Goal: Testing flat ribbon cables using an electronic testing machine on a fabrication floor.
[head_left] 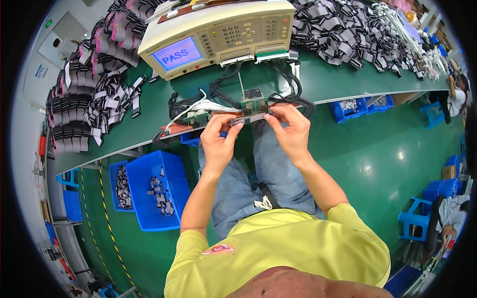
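Note:
A short flat grey ribbon cable (255, 118) with dark end connectors is stretched between my two hands at the table's front edge. My left hand (218, 141) pinches its left end, thumb against fingers. The other end is pinched by my right hand (292, 135). Just beyond the cable stands a small test fixture (254, 102) with a dark block on top. Whether the cable's connectors touch the fixture, I cannot tell. Black and white wires (218, 104) run beside it. Behind sits a beige cable tester (223, 42) with a lit blue screen.
Heaped ribbon cables (343, 35) cover the back right of the green table (338, 82); bundled ones (74, 111) lie at the left. A large blue bin (154, 213) with loose cables stands on the floor at left. Blue trays (343, 115) sit under the table. Other people work at far right.

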Tool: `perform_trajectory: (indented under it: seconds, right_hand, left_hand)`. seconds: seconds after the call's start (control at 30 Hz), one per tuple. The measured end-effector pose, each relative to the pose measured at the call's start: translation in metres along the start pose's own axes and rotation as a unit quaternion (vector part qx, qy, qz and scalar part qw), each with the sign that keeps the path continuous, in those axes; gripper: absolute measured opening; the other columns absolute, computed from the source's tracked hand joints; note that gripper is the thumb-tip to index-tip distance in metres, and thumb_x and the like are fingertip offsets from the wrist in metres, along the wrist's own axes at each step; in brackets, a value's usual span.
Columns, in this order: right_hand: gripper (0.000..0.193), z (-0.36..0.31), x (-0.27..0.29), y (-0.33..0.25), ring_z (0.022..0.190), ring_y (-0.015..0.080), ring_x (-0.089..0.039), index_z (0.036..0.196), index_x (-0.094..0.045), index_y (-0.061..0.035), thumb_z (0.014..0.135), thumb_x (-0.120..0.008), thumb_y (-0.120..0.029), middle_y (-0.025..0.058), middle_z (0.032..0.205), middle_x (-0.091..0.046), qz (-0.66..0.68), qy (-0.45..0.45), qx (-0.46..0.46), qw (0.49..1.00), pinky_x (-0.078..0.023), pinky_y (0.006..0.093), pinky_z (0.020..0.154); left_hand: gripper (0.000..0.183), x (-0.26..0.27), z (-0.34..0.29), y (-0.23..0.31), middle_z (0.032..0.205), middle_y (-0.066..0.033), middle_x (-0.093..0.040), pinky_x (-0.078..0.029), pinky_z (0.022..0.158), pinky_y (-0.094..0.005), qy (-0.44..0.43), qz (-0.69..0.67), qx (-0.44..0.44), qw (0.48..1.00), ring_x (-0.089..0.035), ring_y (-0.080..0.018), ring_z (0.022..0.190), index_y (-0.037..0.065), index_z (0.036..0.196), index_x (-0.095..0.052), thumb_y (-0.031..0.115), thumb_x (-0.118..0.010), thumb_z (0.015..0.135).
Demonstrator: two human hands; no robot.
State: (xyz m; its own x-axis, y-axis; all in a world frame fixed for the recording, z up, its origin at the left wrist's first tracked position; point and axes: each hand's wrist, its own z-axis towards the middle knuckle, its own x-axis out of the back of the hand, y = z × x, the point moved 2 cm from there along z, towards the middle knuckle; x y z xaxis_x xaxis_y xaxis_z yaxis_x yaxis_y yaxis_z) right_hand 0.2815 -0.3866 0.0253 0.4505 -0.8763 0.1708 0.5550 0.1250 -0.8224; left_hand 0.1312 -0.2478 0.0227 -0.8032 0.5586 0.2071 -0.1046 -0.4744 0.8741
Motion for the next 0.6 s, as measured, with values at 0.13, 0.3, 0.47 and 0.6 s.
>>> perform_trajectory:
  seconds: [0.13, 0.3, 0.47, 0.6]
  right_hand:
    - [0.019, 0.0015, -0.0027, 0.0029, 0.078, 0.0188, -0.073, 0.099, -0.073, 0.0035, 0.085, -0.084, 0.000, 0.0115, 0.092, -0.073, -0.021, 0.012, 0.030, 0.999, -0.060, 0.0293, 0.069]
    - [0.019, 0.0045, -0.0055, 0.0021, 0.074, 0.0218, -0.073, 0.098, -0.072, 0.0032, 0.084, -0.085, -0.001, 0.0118, 0.088, -0.072, -0.034, 0.020, 0.044, 0.998, -0.059, 0.0311, 0.066]
    - [0.018, 0.0072, -0.0061, 0.0004, 0.072, 0.0252, -0.072, 0.096, -0.073, 0.0017, 0.083, -0.085, -0.002, 0.0124, 0.086, -0.071, -0.070, 0.013, 0.057, 0.996, -0.058, 0.0329, 0.065]
    - [0.017, 0.0073, -0.0065, 0.0003, 0.072, 0.0271, -0.072, 0.095, -0.073, 0.0012, 0.083, -0.085, -0.002, 0.0127, 0.086, -0.070, -0.084, 0.017, 0.074, 0.994, -0.057, 0.0340, 0.064]
  left_hand:
    - [0.023, -0.0029, 0.0015, 0.0009, 0.096, -0.0074, -0.071, -0.054, 0.069, -0.0265, 0.028, 0.069, -0.030, 0.997, -0.067, -0.0135, 0.075, 0.000, 0.110, -0.073, 0.004, -0.082, 0.089]
    - [0.023, -0.0042, 0.0021, 0.0006, 0.097, -0.0077, -0.072, -0.054, 0.069, -0.0268, 0.039, 0.071, -0.032, 0.996, -0.068, -0.0141, 0.076, 0.000, 0.109, -0.073, 0.005, -0.082, 0.089]
    - [0.023, -0.0046, 0.0034, 0.0028, 0.096, -0.0084, -0.072, -0.054, 0.068, -0.0268, 0.042, 0.090, -0.041, 0.994, -0.068, -0.0151, 0.076, -0.001, 0.109, -0.073, 0.004, -0.082, 0.089]
    - [0.023, -0.0047, 0.0032, 0.0026, 0.096, -0.0094, -0.072, -0.057, 0.070, -0.0272, 0.043, 0.101, -0.052, 0.993, -0.071, -0.0167, 0.078, -0.001, 0.109, -0.073, 0.003, -0.082, 0.089]
